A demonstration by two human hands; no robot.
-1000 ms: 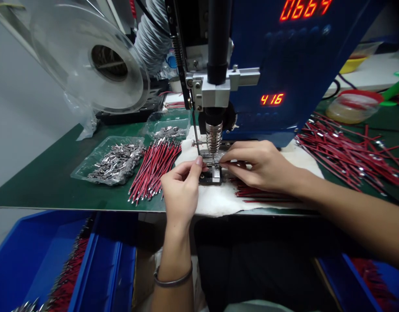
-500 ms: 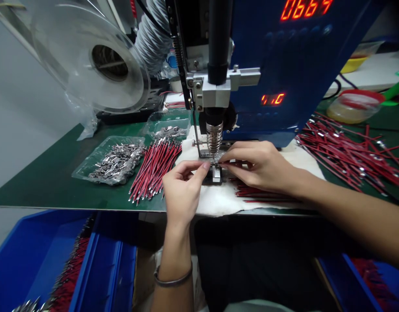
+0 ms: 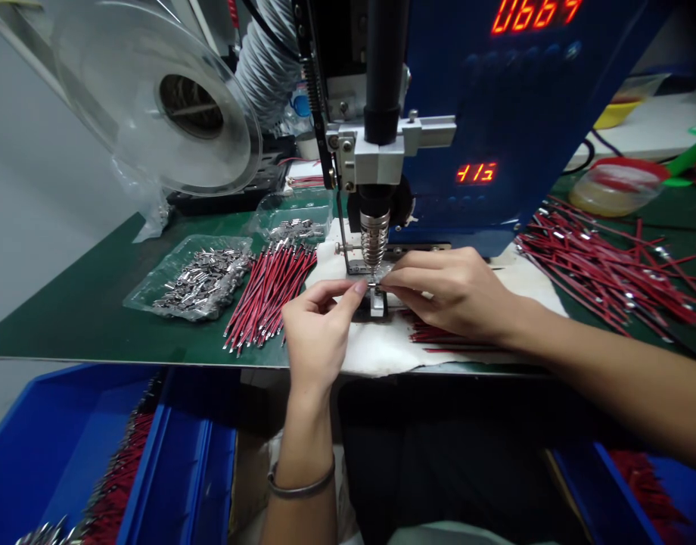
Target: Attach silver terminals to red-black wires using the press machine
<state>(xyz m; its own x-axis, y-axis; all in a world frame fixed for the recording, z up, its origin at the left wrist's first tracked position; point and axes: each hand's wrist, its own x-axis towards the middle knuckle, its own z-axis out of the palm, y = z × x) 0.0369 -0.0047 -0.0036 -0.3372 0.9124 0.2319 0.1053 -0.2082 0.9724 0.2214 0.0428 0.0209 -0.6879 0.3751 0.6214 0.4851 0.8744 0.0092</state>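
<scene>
Beneath the coiled metal tip of the soldering machine [image 3: 374, 241], my two hands meet at a small metal block [image 3: 377, 304]. My left hand [image 3: 319, 325] is closed in a pinch, thumb and forefinger on a tiny metal connector [image 3: 374, 285]. Coming from the other side, my right hand [image 3: 455, 291] is closed too, fingertips on a thin wire almost wholly hidden by the fingers. The wire's end and the connector seem to touch, but the join is too small to make out. Under my right hand lie several red and black wires [image 3: 439, 334] on a white cloth [image 3: 376, 356].
Left on the green table [image 3: 69, 303] are a clear tray [image 3: 141, 295] of metal connectors and a bundle of red-black wires [image 3: 271, 295]. More wires [image 3: 609, 265] are heaped right. Behind rises the blue machine housing [image 3: 495, 98]; blue bins [image 3: 194, 454] stand below the edge.
Both hands stay almost in place, with my right fingertips slightly further left. The lower red display has changed its reading. The view has shifted very slightly.
</scene>
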